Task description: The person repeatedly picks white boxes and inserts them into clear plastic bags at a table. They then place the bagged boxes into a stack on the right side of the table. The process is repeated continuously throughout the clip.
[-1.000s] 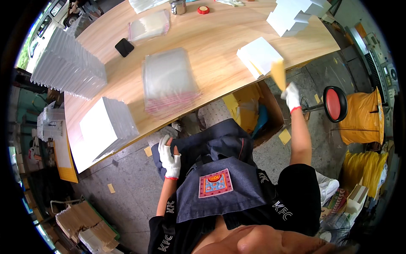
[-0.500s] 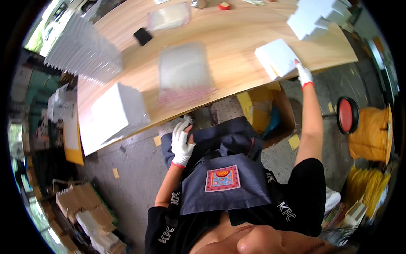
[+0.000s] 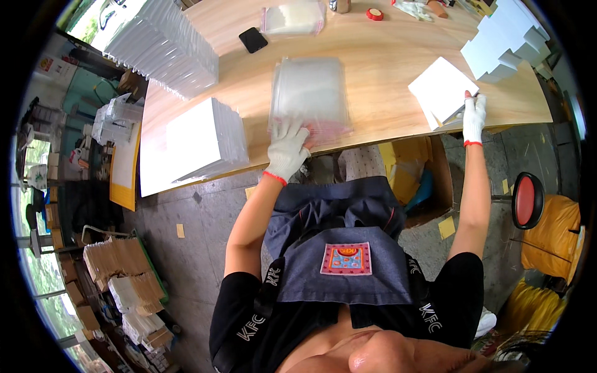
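Note:
My left hand (image 3: 288, 149), in a white knit glove with a red cuff, reaches the near edge of a pile of clear plastic bags (image 3: 309, 90). Its fingers are stretched out over the pinkish bag ends. At the right, my gloved right hand (image 3: 474, 117) grips the near right corner of a white flat box (image 3: 443, 88), bare thumb tip on top. That box sits askew over other white pieces, partly hidden beneath it. Left of the bags stands a stack of plastic-wrapped white boxes (image 3: 198, 142).
A taller wrapped stack (image 3: 165, 46) rises at the far left, and white boxes (image 3: 505, 40) pile up at the far right. A black phone (image 3: 253, 40), more bags (image 3: 293, 18) and a red tape roll (image 3: 374, 13) lie farther back. Below the table edge is an open carton (image 3: 440, 180).
My left hand has moved from beside my apron up onto the near end of the bags. The top white box has turned under my right hand. The view has shifted.

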### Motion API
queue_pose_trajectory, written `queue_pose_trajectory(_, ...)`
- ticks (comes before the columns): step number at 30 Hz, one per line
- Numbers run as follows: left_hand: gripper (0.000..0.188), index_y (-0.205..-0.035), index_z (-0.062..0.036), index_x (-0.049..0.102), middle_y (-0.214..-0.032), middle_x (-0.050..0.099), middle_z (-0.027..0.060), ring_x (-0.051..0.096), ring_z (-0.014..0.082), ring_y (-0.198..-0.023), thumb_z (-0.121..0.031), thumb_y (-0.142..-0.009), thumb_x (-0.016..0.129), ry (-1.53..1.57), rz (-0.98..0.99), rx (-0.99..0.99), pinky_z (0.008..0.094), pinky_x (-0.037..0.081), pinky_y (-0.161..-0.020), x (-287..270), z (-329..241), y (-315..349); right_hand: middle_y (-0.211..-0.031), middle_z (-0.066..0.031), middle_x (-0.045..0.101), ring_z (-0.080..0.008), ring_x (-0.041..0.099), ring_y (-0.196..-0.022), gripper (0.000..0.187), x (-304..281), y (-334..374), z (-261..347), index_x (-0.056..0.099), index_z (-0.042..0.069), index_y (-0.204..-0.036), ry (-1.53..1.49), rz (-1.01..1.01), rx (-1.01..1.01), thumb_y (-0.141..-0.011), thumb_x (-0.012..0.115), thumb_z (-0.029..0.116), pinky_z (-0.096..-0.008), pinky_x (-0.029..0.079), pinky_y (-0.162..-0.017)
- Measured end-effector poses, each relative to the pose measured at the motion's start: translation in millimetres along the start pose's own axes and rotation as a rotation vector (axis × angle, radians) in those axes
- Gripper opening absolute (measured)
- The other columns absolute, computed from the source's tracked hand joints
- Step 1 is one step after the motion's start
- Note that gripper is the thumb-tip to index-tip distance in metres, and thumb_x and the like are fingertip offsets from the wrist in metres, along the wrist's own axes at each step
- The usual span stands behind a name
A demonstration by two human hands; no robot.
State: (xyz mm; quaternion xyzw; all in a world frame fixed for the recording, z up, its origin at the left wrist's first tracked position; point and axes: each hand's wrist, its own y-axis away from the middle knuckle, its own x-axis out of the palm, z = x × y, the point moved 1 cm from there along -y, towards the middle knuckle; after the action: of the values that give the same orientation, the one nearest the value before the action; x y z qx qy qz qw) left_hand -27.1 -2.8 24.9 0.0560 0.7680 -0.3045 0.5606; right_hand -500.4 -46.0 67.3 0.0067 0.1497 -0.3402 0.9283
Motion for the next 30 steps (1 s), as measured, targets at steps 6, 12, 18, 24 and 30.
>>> queue_pose_trajectory(6, 0.032, -0.100, -0.0128, 0.057, -0.096, 0.056, 0.0055, 0.054, 0.0260, -0.093, -0.016, -0.069, 0.063, -0.160, 0.206, 0.032, 0.0476, 0.035, -0.092, 21, 1, -17, -0.116, -0.0072, 0.057, -0.0207, 0.056, -0.105, 0.047, 41, 95, 5, 0.045, 0.004, -0.124, -0.938, 0.379, 0.429, -0.083, 0.064, 0.016, -0.0349, 0.049, -0.087)
queue_pose_trajectory(12, 0.033, -0.096, -0.0132, 0.055, -0.094, 0.056, 0.0058, 0.057, 0.0255, -0.089, -0.008, -0.065, 0.064, -0.161, 0.395, -0.039, 0.0393, 0.046, -0.075, 27, 16, -36, -0.094, -0.0060, 0.059, -0.0117, 0.059, -0.067, 0.046, 93, 187, -8, 0.041, 0.003, -0.126, -0.749, 0.615, 0.509, -0.083, 0.054, 0.012, -0.0211, 0.045, -0.045)
queue_pose_trajectory(18, 0.022, -0.091, -0.0103, 0.056, -0.092, 0.057, 0.0087, 0.057, 0.0278, -0.089, -0.006, -0.069, 0.058, 0.047, 0.267, -0.069, 0.0400, 0.046, -0.073, 24, 32, -31, -0.101, -0.0098, 0.058, -0.0139, 0.059, -0.081, 0.048, 128, 230, -24, 0.039, 0.002, -0.127, -0.708, 0.739, 0.466, -0.082, 0.054, 0.008, -0.0236, 0.048, -0.061)
queue_pose_trajectory(24, 0.028, -0.097, -0.0088, 0.056, -0.098, 0.057, 0.0071, 0.055, 0.0289, -0.094, -0.001, -0.070, 0.056, 0.284, 0.074, -0.079, 0.0394, 0.046, -0.077, 26, 34, -8, -0.106, -0.0088, 0.056, -0.0157, 0.054, -0.098, 0.036, 131, 236, -27, 0.043, 0.002, -0.120, -0.668, 0.606, 0.388, -0.086, 0.054, 0.010, -0.0285, 0.044, -0.083)
queue_pose_trajectory(30, 0.026, -0.097, -0.0104, 0.055, -0.099, 0.056, 0.0058, 0.054, 0.0291, -0.096, -0.003, -0.072, 0.057, 0.179, -0.007, -0.082, 0.0386, 0.047, -0.074, 23, 23, -4, -0.108, -0.0098, 0.055, -0.0191, 0.055, -0.096, 0.037, 143, 227, -50, 0.043, 0.004, -0.121, -0.696, 0.434, 0.354, -0.087, 0.054, 0.010, -0.0317, 0.046, -0.082)
